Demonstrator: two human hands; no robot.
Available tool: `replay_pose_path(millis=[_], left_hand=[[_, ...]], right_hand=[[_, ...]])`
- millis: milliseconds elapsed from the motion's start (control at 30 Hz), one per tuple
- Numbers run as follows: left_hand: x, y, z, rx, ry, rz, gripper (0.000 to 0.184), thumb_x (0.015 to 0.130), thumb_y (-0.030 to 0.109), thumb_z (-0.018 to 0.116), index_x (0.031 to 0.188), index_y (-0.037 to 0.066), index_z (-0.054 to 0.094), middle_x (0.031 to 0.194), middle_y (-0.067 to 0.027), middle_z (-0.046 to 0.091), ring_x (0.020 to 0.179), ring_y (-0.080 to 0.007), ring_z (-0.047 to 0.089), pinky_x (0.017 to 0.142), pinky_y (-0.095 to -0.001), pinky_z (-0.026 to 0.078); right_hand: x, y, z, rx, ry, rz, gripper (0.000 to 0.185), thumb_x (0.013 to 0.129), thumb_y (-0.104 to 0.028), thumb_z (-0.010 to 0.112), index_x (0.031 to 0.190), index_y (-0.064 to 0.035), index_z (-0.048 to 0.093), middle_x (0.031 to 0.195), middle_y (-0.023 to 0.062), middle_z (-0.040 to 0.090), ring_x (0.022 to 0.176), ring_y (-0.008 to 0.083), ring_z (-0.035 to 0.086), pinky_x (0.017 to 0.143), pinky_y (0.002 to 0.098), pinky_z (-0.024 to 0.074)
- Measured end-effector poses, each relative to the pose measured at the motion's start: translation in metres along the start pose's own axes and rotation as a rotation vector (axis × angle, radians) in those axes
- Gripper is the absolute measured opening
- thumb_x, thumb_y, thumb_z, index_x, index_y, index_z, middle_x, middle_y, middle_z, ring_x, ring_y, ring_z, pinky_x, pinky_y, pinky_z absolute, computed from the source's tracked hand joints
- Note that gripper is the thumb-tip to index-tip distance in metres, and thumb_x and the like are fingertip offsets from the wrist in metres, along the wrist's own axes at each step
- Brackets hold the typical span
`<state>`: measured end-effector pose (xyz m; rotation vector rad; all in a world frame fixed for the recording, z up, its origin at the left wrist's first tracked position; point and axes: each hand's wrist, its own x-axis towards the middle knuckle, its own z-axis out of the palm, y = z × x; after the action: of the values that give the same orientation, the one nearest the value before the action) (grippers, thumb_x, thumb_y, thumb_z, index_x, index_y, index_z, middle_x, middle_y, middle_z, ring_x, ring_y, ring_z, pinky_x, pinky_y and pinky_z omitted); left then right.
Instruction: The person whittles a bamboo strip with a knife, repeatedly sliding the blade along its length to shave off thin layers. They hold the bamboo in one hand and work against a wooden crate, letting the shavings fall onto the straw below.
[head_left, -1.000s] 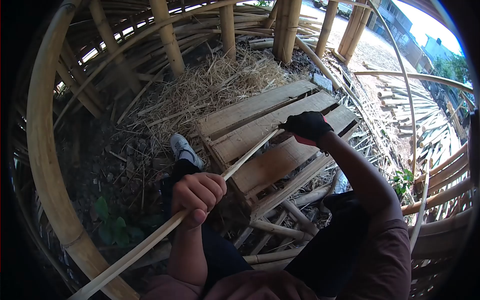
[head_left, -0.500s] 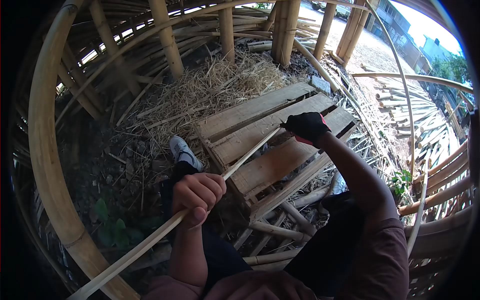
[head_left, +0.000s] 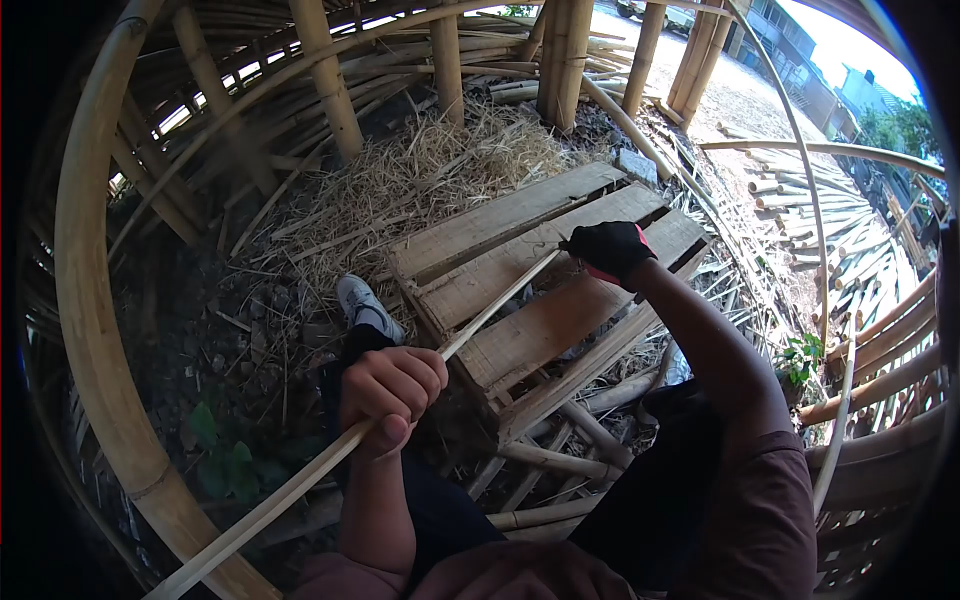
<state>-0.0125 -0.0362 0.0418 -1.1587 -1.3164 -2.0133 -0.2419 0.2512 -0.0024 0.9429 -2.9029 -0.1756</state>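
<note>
My bare left hand (head_left: 393, 390) is wrapped round a long pale bamboo strip (head_left: 280, 502), which runs from the lower left up over a slatted wooden crate (head_left: 545, 330). At the strip's far end, above the slats, is my right hand (head_left: 608, 250) in a black and red glove. Its fingers are closed; what lies inside them is hidden by the glove. A thin curled shaving (head_left: 543, 245) shows beside the strip's tip, near the gloved fingers.
Dry shavings (head_left: 440, 170) are heaped behind the crate. Thick bamboo posts (head_left: 325, 75) stand beyond, and a curved bamboo pole (head_left: 95, 280) rises at the left. Cut poles (head_left: 850, 225) lie in the sunlight at the right. My shoe (head_left: 360, 300) rests left of the crate.
The view has shifted very slightly. A thin curl now shows more clearly by the strip's far end. Both hands keep nearly the same places and stay closed.
</note>
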Motion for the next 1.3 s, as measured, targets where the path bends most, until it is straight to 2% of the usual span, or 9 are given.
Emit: replay_pose_path(millis=[767,867,933,967,1033,1100,1133,1233,1300], left_hand=[[0.002,-0.013,0.012,0.015,0.016,-0.001,0.063,0.090,0.028,0.064,0.043,0.013,0.025,0.039,0.0025,0.024,0.035,-0.0137,0.025,0.048,-0.0308,0.025],[-0.002,-0.010,0.001,0.023,0.028,-0.023,0.064,0.092,0.032,0.064,0.044,0.011,0.027,0.040,0.0010,0.027,0.036,-0.0153,0.028,0.048,-0.0312,0.028],[-0.003,-0.009,-0.004,0.036,0.036,-0.048,0.066,0.093,0.035,0.064,0.044,0.009,0.028,0.041,-0.0005,0.030,0.037,-0.0168,0.032,0.049,-0.0314,0.031],[-0.002,-0.009,-0.003,0.037,0.027,-0.049,0.066,0.093,0.035,0.064,0.044,0.009,0.028,0.041,-0.0005,0.030,0.036,-0.0167,0.031,0.049,-0.0313,0.031],[-0.001,-0.005,-0.004,0.038,0.021,-0.055,0.066,0.093,0.035,0.064,0.044,0.009,0.028,0.041,-0.0004,0.030,0.036,-0.0165,0.031,0.048,-0.0313,0.031],[-0.003,0.001,-0.005,0.026,0.018,-0.067,0.066,0.094,0.035,0.063,0.044,0.009,0.028,0.040,0.0001,0.029,0.035,-0.0162,0.030,0.048,-0.0312,0.031],[-0.003,0.000,-0.002,0.022,0.018,-0.066,0.066,0.094,0.035,0.063,0.044,0.009,0.028,0.040,0.0001,0.029,0.035,-0.0162,0.030,0.048,-0.0312,0.031],[0.002,-0.006,-0.002,0.023,-0.004,-0.047,0.066,0.094,0.035,0.063,0.043,0.010,0.029,0.039,0.0003,0.030,0.034,-0.0160,0.029,0.048,-0.0310,0.031],[-0.001,-0.004,-0.004,0.018,0.002,-0.059,0.067,0.094,0.036,0.063,0.043,0.010,0.029,0.040,0.0005,0.029,0.034,-0.0157,0.030,0.048,-0.0309,0.031]], right_hand=[[0.012,0.011,0.008,0.002,0.021,0.095,0.036,0.099,-0.049,0.048,0.097,-0.0211,0.071,0.090,0.0060,0.073,0.086,0.0292,0.071,0.074,0.0410,0.0540],[0.009,0.006,-0.007,-0.038,-0.030,0.030,0.035,0.100,-0.046,0.047,0.097,-0.0202,0.070,0.089,0.0068,0.073,0.086,0.0296,0.071,0.075,0.0413,0.0546],[-0.002,-0.019,-0.036,-0.039,0.021,-0.150,0.031,0.101,-0.040,0.048,0.100,-0.0188,0.070,0.090,0.0079,0.072,0.085,0.0297,0.071,0.074,0.0419,0.0551],[-0.006,-0.036,-0.051,-0.014,-0.090,-0.083,0.026,0.102,-0.034,0.048,0.106,-0.0200,0.069,0.093,0.0065,0.072,0.084,0.0295,0.071,0.074,0.0423,0.0554],[-0.020,-0.047,-0.056,0.028,-0.006,-0.232,0.027,0.101,-0.036,0.048,0.110,-0.0203,0.068,0.095,0.0068,0.072,0.084,0.0296,0.070,0.072,0.0430,0.0552],[-0.012,0.001,-0.008,-0.075,0.013,-0.057,0.028,0.102,-0.037,0.047,0.110,-0.0205,0.068,0.094,0.0060,0.072,0.083,0.0294,0.070,0.068,0.0429,0.0548],[0.001,0.046,0.026,0.139,-0.048,-0.014,0.029,0.101,-0.037,0.046,0.111,-0.0205,0.068,0.094,0.0052,0.072,0.082,0.0295,0.070,0.063,0.0423,0.0540],[-0.008,0.027,0.006,-0.123,-0.032,0.056,0.027,0.101,-0.035,0.047,0.108,-0.0199,0.068,0.092,0.0049,0.072,0.081,0.0293,0.070,0.064,0.0426,0.0547],[-0.013,0.018,0.011,-0.129,0.036,-0.024,0.025,0.099,-0.035,0.050,0.102,-0.0179,0.067,0.087,0.0077,0.072,0.081,0.0293,0.071,0.066,0.0450,0.0555]])
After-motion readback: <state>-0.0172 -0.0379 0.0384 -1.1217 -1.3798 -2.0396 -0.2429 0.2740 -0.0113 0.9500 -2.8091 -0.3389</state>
